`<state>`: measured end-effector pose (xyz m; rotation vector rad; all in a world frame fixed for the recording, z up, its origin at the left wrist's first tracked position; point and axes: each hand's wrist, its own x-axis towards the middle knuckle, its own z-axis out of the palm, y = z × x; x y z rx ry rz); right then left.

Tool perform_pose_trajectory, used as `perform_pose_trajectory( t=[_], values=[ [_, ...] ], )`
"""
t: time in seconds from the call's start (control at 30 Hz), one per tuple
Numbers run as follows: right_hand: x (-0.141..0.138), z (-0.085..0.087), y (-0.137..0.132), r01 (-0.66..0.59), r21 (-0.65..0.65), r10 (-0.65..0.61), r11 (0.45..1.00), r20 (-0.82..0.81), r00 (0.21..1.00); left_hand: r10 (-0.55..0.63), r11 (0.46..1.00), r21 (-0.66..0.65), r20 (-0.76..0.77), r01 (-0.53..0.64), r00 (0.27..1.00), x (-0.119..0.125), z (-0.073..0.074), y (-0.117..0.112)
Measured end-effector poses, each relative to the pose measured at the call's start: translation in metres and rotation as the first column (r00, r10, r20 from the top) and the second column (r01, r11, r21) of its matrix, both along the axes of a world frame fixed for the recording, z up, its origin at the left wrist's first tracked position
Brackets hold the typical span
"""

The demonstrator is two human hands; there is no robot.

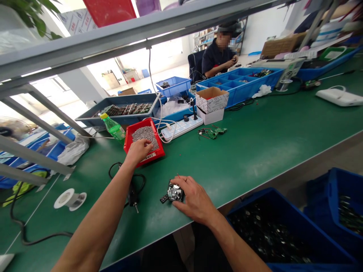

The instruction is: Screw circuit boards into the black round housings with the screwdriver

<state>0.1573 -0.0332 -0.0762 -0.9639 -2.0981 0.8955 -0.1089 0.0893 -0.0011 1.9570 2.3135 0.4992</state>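
Note:
My left hand (139, 150) reaches over the front of a red bin (162, 152) filled with small silvery metal parts, likely screws (144, 133). Its fingertips are curled together over the pile, and whatever lies between them is too small to make out. My right hand (195, 198) grips a small electronic assembly (175, 192) on the green table, with thumb and fingers around its right side. The assembly has a black body with exposed metal parts and a small black piece sticking out at its left. Between my forearms lies a black corded electric screwdriver (132, 196), its bit toward me.
Green circuit boards (214, 132) lie beyond my right hand. Behind the bin stand a green bottle (113, 127), a white power strip (183, 127) and a small carton (211, 104). A wire spool (70, 199) sits left. Blue crates (272, 196) flank the table's front edge. A co-worker (217, 56) sits opposite.

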Motion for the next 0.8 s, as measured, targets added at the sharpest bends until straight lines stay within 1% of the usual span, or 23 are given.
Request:
perform_pose_trajectory(
  t=[0.07, 0.17, 0.3, 0.43, 0.57, 0.67, 0.73, 0.8],
  values=[
    [0.000, 0.000, 0.000, -0.004, -0.002, 0.004, 1.000, -0.003, 1.000, 0.032, 0.999, -0.028, -0.032, -0.033, 0.999, -0.007, -0.006, 0.019],
    [0.000, 0.000, 0.000, -0.007, -0.005, 0.007, 1.000, -0.003, 1.000, 0.058, 0.997, -0.045, -0.062, -0.061, 0.996, -0.011, -0.014, 0.033],
    [0.001, 0.000, 0.000, -0.002, -0.008, 0.002, 1.000, -0.015, 1.000, 0.059, 0.998, -0.020, -0.044, -0.060, 0.997, -0.014, -0.019, 0.034],
    [0.000, 0.000, 0.001, -0.003, -0.008, 0.002, 1.000, -0.023, 1.000, 0.074, 0.996, 0.051, 0.017, -0.074, 0.997, -0.019, -0.018, 0.031],
    [0.000, 0.000, 0.001, -0.003, -0.013, 0.003, 1.000, -0.022, 1.000, 0.087, 0.983, 0.148, 0.119, -0.104, 0.989, -0.023, -0.014, 0.026],
    [0.000, 0.000, 0.000, -0.001, -0.017, 0.001, 1.000, -0.023, 1.000, 0.068, 0.976, 0.183, 0.242, -0.114, 0.968, -0.022, -0.012, 0.018],
    [0.000, 0.000, 0.000, 0.003, -0.019, -0.003, 1.000, -0.025, 1.000, 0.037, 0.979, 0.175, 0.354, -0.105, 0.935, -0.020, -0.011, 0.012],
    [0.000, 0.000, 0.000, 0.001, -0.019, -0.002, 1.000, -0.026, 1.000, -0.005, 0.984, 0.159, 0.478, -0.081, 0.878, -0.017, -0.010, 0.005]
  ],
)
